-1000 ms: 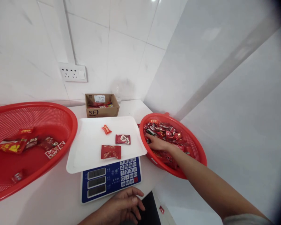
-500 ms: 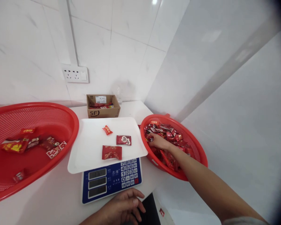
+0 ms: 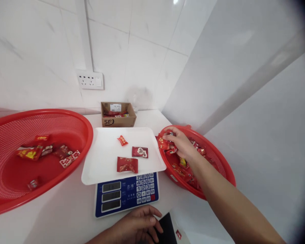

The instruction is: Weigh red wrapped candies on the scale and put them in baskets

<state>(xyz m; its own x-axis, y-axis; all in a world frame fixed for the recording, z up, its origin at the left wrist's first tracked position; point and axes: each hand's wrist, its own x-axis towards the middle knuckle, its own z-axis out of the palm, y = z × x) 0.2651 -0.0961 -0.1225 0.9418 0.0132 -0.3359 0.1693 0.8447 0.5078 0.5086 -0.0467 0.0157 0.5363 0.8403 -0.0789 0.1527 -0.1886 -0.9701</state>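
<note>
My right hand [image 3: 179,143] is above the left rim of the right red basket [image 3: 220,169], its fingers closed on red-wrapped candies [image 3: 163,143]. How many it grips is hard to see. Many more wrapped candies [image 3: 182,173] lie in that basket, partly hidden by my forearm. In front of the scale [image 3: 128,195], my left hand [image 3: 139,223] hangs with loosely curled, parted fingers and nothing in it. On the scale's white tray [image 3: 99,162] lie a small orange-red candy [image 3: 122,140], a dark red candy with a white label [image 3: 140,152] and a larger red packet [image 3: 127,164].
A big red basket [image 3: 85,130] on the left holds several wrapped candies [image 3: 32,152]. Behind the tray, a cardboard box [image 3: 119,122] with red packets stands near the tiled wall. A small red wrapper [image 3: 178,234] lies low, beside a black object [image 3: 167,230].
My right hand has risen from among the candies in the right basket to its rim, with red candies now in its fingers. The view has shifted slightly; my left hand stays in front of the scale.
</note>
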